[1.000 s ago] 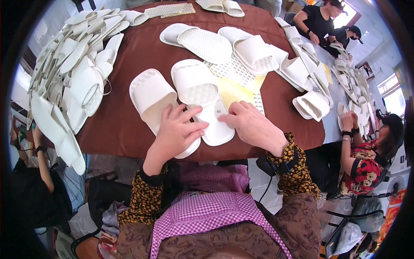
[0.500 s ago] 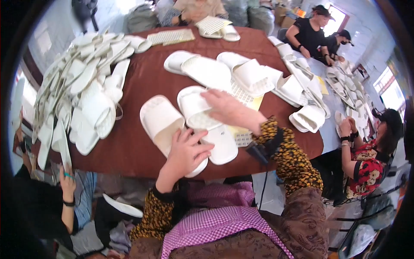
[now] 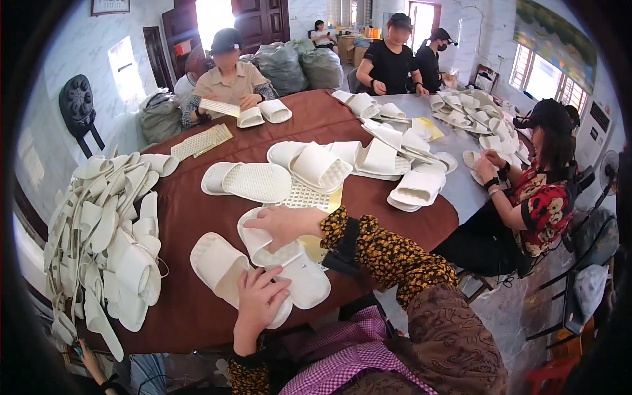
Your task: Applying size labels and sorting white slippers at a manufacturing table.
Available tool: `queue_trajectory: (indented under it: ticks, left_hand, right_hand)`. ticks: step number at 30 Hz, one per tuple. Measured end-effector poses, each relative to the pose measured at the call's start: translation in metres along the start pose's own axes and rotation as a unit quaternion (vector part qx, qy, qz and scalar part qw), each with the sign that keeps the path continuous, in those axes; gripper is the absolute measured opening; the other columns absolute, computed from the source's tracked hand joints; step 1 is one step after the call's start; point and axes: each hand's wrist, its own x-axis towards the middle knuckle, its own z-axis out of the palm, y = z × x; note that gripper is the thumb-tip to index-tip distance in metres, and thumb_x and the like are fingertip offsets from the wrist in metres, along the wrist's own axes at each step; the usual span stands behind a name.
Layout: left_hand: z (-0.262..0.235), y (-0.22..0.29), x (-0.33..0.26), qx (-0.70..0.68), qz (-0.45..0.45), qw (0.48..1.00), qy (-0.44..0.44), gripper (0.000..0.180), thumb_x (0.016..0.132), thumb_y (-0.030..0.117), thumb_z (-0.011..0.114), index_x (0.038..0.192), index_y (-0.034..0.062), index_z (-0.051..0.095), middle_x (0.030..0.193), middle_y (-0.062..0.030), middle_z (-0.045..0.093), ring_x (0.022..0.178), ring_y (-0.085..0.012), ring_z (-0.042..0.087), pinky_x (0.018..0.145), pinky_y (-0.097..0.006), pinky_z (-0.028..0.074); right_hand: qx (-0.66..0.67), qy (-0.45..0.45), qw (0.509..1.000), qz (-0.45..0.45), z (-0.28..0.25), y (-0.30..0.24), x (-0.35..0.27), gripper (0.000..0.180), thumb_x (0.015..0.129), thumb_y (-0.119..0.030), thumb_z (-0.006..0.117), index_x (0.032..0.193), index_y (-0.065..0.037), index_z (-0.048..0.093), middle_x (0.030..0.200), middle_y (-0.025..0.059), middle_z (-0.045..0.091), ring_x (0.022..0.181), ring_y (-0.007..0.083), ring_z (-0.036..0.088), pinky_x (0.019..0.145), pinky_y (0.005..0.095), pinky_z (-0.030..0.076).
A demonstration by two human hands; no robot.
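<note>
Two white slippers lie side by side at the near edge of a round brown table (image 3: 197, 309). My left hand (image 3: 261, 297) rests fingers down on the heel of the left slipper (image 3: 217, 263). My right hand (image 3: 283, 224) reaches across and lies on the toe end of the right slipper (image 3: 306, 280), fingers pointing left; its grip is hard to make out. A yellow sheet (image 3: 315, 249) peeks out under that slipper. My right sleeve is patterned yellow and black.
A heap of white slippers (image 3: 108, 230) fills the table's left side. More slippers (image 3: 316, 164) and white mesh sheets (image 3: 299, 195) lie at the centre. Several seated people work around the brown table and a grey table (image 3: 461, 184) at the right. Chairs stand at the right.
The view has swung up and to the right. My right hand has moved from the slipper's near end across to its far toe end. My left hand stays on the left slipper.
</note>
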Motion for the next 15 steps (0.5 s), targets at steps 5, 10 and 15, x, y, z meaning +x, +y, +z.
queue_trajectory:
  ticks: [5,10,15]
  left_hand:
    - [-0.012,0.001,0.000,-0.121,-0.024,0.992,0.017,0.020,0.078,0.010,0.066,0.098,0.0072,0.070,0.121,-0.0113,0.060,0.111,-0.0322,0.053,0.097,-0.043,0.038]
    - [-0.053,0.008,-0.015,-0.112,-0.068,0.972,0.195,0.019,0.081,-0.001,0.062,0.099,-0.0011,0.067,0.108,-0.0173,0.065,0.099,-0.0302,0.063,0.086,-0.037,0.050]
    - [-0.054,-0.017,-0.016,-0.031,-0.171,0.922,0.345,0.029,0.081,0.002,0.061,0.109,0.0030,0.065,0.120,-0.0164,0.058,0.105,-0.0286,0.058,0.080,-0.033,0.050]
  right_hand:
    - [0.060,-0.051,0.997,0.002,-0.007,0.008,-0.018,0.087,0.064,-0.032,0.077,0.139,-0.013,0.038,0.127,0.0229,0.050,0.119,0.0392,0.048,0.099,0.0420,0.040]
    - [0.042,0.050,0.998,0.004,-0.018,0.006,-0.035,0.082,0.064,-0.035,0.078,0.134,-0.006,0.046,0.125,0.0243,0.051,0.116,0.0393,0.050,0.099,0.0405,0.040]
    - [0.166,0.200,0.965,0.027,-0.024,0.054,-0.069,0.078,0.070,-0.038,0.079,0.129,0.003,0.049,0.121,0.0217,0.057,0.112,0.0309,0.054,0.096,0.0382,0.042]
